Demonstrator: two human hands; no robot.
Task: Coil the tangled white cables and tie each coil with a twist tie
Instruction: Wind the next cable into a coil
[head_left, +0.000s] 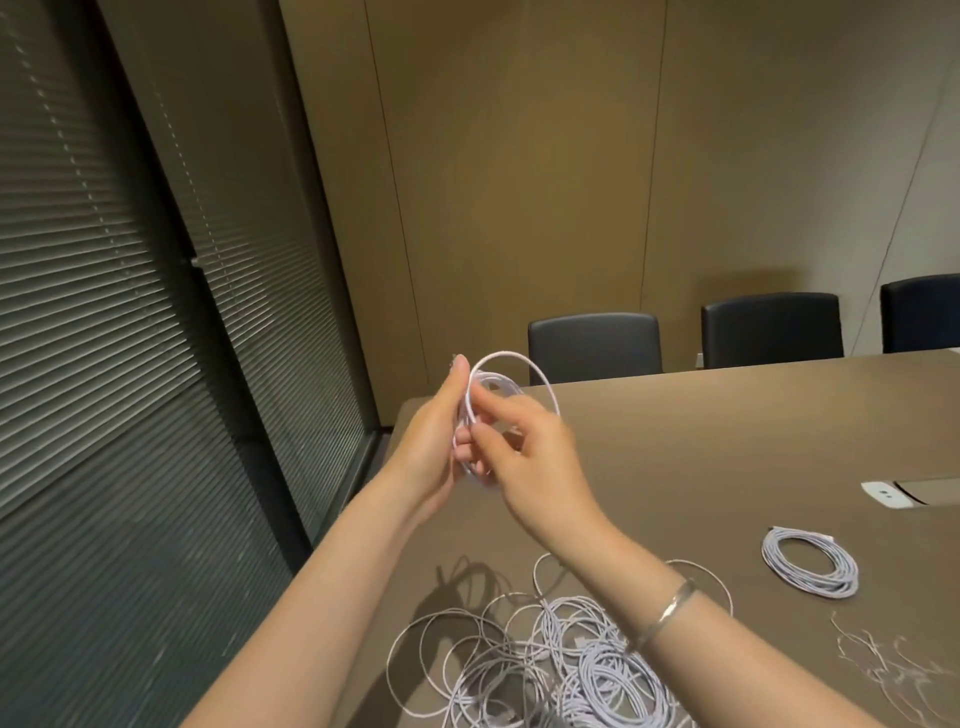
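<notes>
Both hands are raised above the table (727, 426). The left hand (431, 441) grips a small white cable coil (511, 376), fingers curled around its 9 o'clock side. The right hand (535, 457) pinches the same bundle from 3 o'clock; the coil's loop rises at 12 o'clock above the fingertips. Below, at 6 o'clock, a tangled cable pile (550, 660) lies on the table. 1 finished coil (809, 561) lies at 4 o'clock, with twist ties (878, 660) near it. 3 chairs (595, 343) stand along the far edge.
</notes>
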